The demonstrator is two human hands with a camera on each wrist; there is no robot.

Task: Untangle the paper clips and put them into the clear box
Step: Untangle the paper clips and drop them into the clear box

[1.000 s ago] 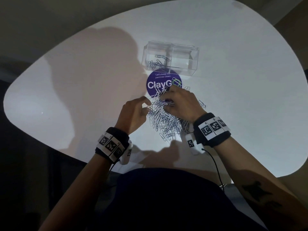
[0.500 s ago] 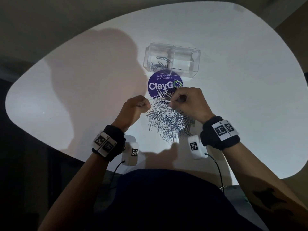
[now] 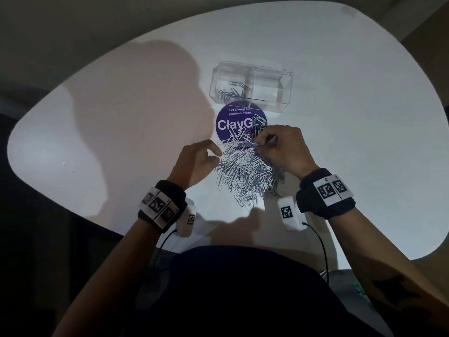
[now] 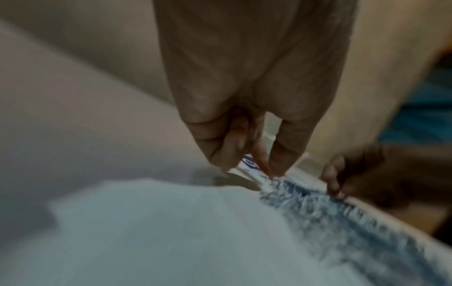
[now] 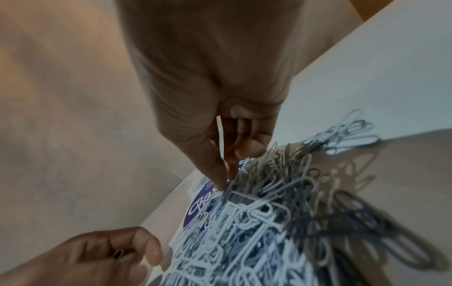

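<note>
Head view: white rounded worktop [image 3: 364, 117], seen from above. Near its middle, a large tangled heap of silver paper clips [image 3: 245, 171], far end lying over a round purple sticker [image 3: 228, 117]. Just beyond the sticker, a clear box [image 3: 267, 93] with two compartments, only a small handful of clips in its left one, the right one apparently empty; judged from that, barely begun, most of the untangling and moving still left. Left hand [image 3: 196, 164] at the heap's left edge, right hand [image 3: 284, 152] over its upper right, fingers curled down into the clips. Bare worktop wide on both sides and beyond the box; near edge close to the wrists, so little room toward the body. Left wrist view, blurred: left-hand fingers [image 4: 286, 151] bunched and pointing down to the heap's edge, tips touching clips; whether anything is gripped here, cannot tell. Right wrist view: thumb and forefinger [image 5: 208, 158] of the right hand nearly closed, pinching a clip at the heap's top; lower left, the left hand with fingers curled, holding one small clip [image 5: 119, 254] between thumb and fingers.
</note>
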